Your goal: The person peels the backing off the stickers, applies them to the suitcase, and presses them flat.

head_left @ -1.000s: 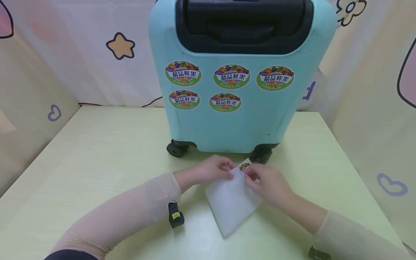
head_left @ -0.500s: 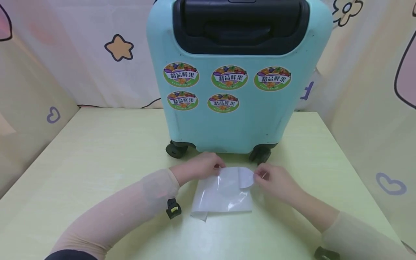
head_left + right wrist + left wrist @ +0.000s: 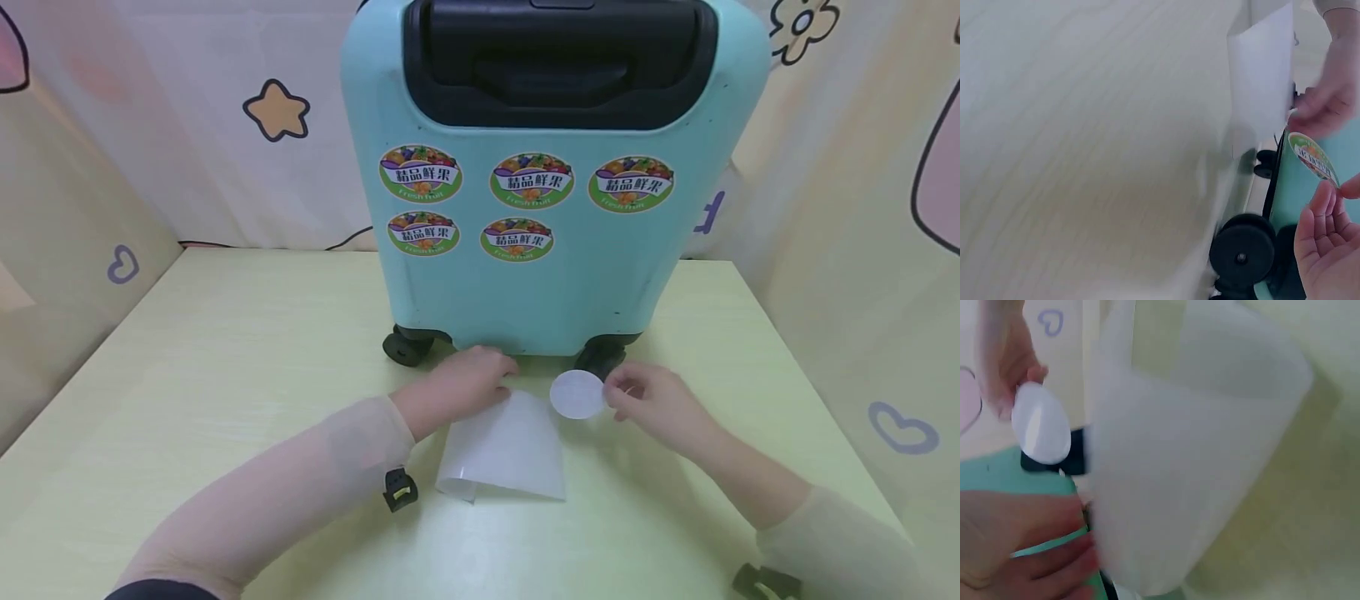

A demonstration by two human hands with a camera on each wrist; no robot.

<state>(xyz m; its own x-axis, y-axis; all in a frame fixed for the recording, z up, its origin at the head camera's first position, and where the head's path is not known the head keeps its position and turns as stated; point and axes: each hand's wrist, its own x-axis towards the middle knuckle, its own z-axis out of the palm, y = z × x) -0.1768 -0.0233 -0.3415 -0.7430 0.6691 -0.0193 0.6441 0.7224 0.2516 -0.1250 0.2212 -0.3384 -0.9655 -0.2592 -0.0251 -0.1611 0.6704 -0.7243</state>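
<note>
In the head view my left hand grips the top edge of a white sticker backing sheet, its lower end curling over the table. To the right, my right hand pinches the edge of an oval sticker between thumb and fingers, its white back toward me. The right wrist view shows the printed fruit side of that sticker, apart from the sheet. Behind both hands stands a light blue suitcase. Several matching oval fruit stickers are on its front, three above and two below.
The suitcase's black wheels rest on the pale wooden table, just behind my hands. A black handle panel takes up its top. Patterned cloth hangs around the table's back and sides.
The sheet has turned from a slanted to a squarer position, and the oval sticker has come off it. My right hand has moved right with the sticker; my left has shifted slightly left.
</note>
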